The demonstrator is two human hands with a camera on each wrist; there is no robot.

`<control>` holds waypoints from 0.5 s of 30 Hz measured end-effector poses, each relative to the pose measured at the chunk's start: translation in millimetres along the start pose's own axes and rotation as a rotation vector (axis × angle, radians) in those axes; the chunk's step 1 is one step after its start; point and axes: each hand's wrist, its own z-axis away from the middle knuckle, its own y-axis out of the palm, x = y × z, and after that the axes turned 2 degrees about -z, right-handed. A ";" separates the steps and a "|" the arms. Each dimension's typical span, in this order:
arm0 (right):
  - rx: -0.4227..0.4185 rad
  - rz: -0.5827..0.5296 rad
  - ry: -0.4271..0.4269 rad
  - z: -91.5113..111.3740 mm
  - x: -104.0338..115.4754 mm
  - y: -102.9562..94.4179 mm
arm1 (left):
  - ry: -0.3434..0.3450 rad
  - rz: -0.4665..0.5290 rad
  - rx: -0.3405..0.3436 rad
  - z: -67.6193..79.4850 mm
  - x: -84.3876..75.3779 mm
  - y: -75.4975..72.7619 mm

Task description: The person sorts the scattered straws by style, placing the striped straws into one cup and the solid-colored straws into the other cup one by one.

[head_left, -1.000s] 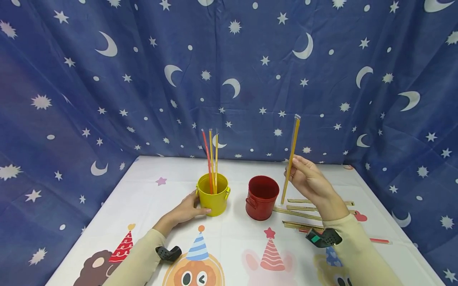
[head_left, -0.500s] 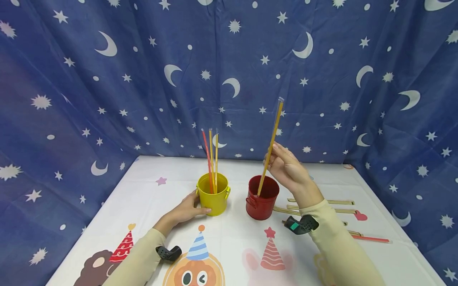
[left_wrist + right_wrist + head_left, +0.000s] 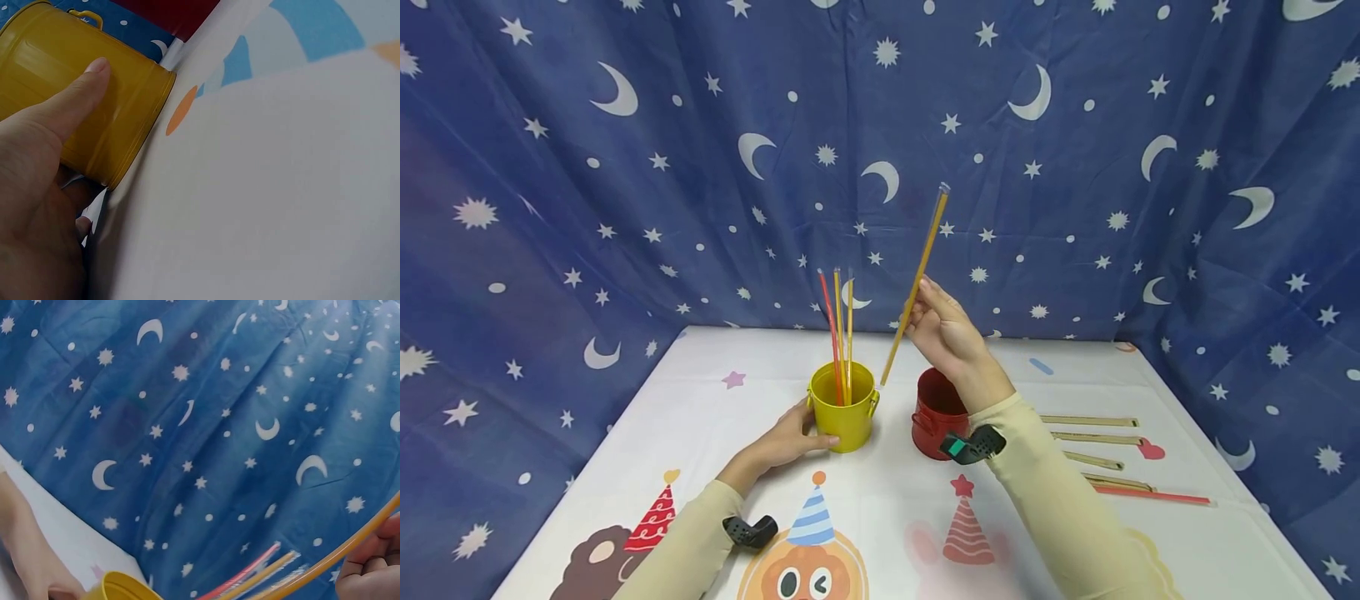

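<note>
A yellow bucket [image 3: 848, 427] stands upright on the table, holding a red stick [image 3: 828, 312] and two thin orange sticks [image 3: 838, 312] that lean inside it. My left hand [image 3: 786, 437] grips its side, the thumb [image 3: 81, 94] across the front and the fingers partly hidden behind. Between thumb and fingers, my right hand [image 3: 947, 333] pinches a long orange stick [image 3: 917, 283] in a clear wrapper. That stick tilts with its lower end near the yellow bucket's right rim, above the table. A red bucket [image 3: 934, 417] is partly covered by the right hand and wrist.
Several flat tan sticks [image 3: 1097, 438] lie on the right of the table, with a red stick [image 3: 1157, 496] in front of them. A blue star-and-moon curtain [image 3: 700, 183] hangs behind the white printed tablecloth [image 3: 737, 417].
My right hand has carried the orange stick left from the tan sticks, over the red bucket, toward the yellow bucket. My left hand has stayed on the yellow bucket.
</note>
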 end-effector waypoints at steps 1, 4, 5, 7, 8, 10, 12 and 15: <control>-0.004 -0.002 -0.001 -3.1 -3.5 0.7 | 0.001 0.001 0.001 -0.1 0.0 0.2; -0.023 0.001 0.008 -11.8 -14.6 1.5 | 0.004 0.001 -0.005 -0.4 0.5 0.3; -0.032 0.004 0.012 -14.3 -18.5 1.4 | 0.003 0.003 -0.006 -0.5 0.4 0.3; -0.055 0.014 0.023 -18.6 -26.4 0.3 | 0.002 0.003 -0.011 -0.7 0.8 0.2; -0.068 0.018 0.030 -20.4 -30.3 -0.6 | 0.000 0.002 -0.012 -0.7 1.0 0.1; -0.094 0.026 0.040 -23.3 -37.7 -3.1 | -0.004 0.001 -0.012 -0.7 1.1 0.2; -0.121 0.042 0.051 -25.3 -44.2 -6.0 | -0.009 0.002 -0.011 -0.7 1.0 0.3; -0.162 0.088 0.072 -27.0 -51.9 -11.2 | -0.006 0.003 -0.008 -1.1 0.3 0.4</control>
